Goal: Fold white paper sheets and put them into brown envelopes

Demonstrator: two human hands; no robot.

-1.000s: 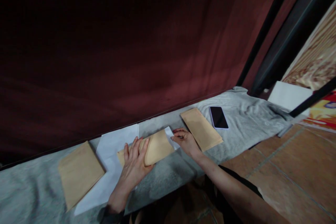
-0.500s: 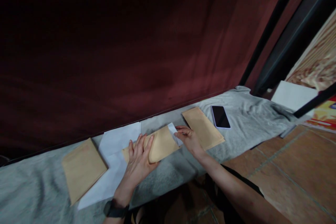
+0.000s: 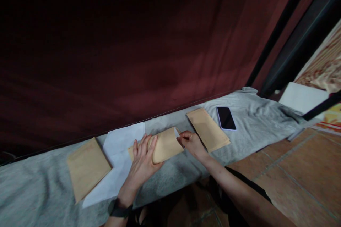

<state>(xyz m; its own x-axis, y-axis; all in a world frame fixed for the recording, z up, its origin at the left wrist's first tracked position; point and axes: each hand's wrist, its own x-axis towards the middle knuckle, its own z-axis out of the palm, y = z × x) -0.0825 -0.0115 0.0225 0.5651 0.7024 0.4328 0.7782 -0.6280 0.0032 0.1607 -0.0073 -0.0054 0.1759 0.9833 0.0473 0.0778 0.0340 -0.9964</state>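
Note:
A tan paper envelope lies slanted in front of me, its mouth bulging at the right end. Across its left part spreads my left hand, fingers over the top and thumb along the near edge, gripping it. At the mouth, my right hand pinches a folded white paper. Only a narrow strip of that paper shows; the rest sits inside the envelope. Close by on the right is another tan envelope, lying flat.
Large white sheets lie left of my left hand, partly under another tan envelope. A phone rests at the right on the grey cloth. A dark red curtain rises behind. Tiled floor shows at the lower right.
The white paper has slid left, deeper into the envelope, with my right hand moving along close to the mouth. My left hand keeps its hold. The whole view has shifted slightly.

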